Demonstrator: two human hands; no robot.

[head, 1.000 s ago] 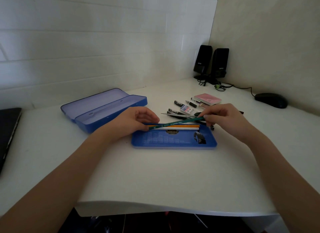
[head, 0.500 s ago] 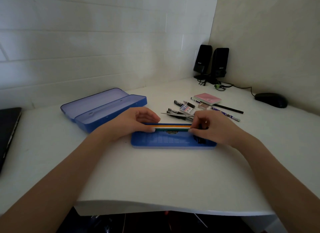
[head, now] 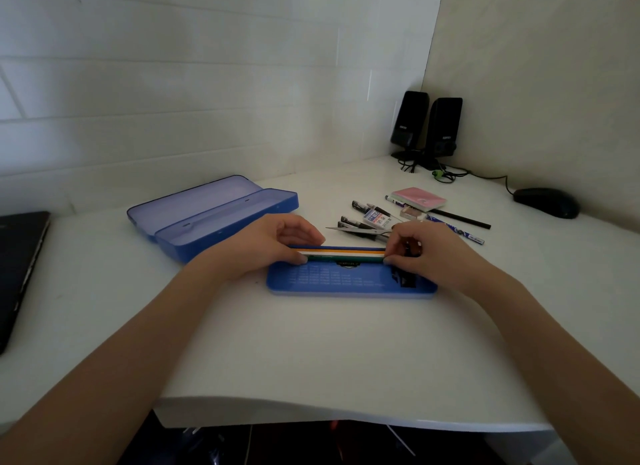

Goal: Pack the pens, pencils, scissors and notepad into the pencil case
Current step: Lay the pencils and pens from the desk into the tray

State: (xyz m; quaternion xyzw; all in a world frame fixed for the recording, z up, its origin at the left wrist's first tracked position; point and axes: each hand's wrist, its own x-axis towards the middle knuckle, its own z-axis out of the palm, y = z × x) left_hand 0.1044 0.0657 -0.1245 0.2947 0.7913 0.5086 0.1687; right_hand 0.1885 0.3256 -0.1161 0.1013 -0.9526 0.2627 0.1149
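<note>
A blue tray [head: 346,281] lies in front of me. Along its far edge lie an orange pencil [head: 346,249], a white pencil [head: 346,253] and a green pencil [head: 346,258]. My left hand [head: 263,246] grips the tray's far left corner, thumb on the pencil ends. My right hand [head: 433,253] pinches the green pencil's right end. The open blue pencil case [head: 221,219] sits behind to the left. Pens [head: 363,208], scissors [head: 360,231], a black pencil [head: 464,219], a blue pencil [head: 460,234] and the pink notepad [head: 419,198] lie behind to the right.
A lead box [head: 377,219] and an eraser [head: 412,212] lie among the pens. Two black speakers [head: 429,129] stand in the corner, with a mouse [head: 545,201] at the far right. A dark laptop [head: 17,267] lies at the left edge. A small black item [head: 403,280] sits in the tray.
My right hand lowered the raised green pencil into the tray beside the white and orange ones. My left hand stayed at the tray's left end.
</note>
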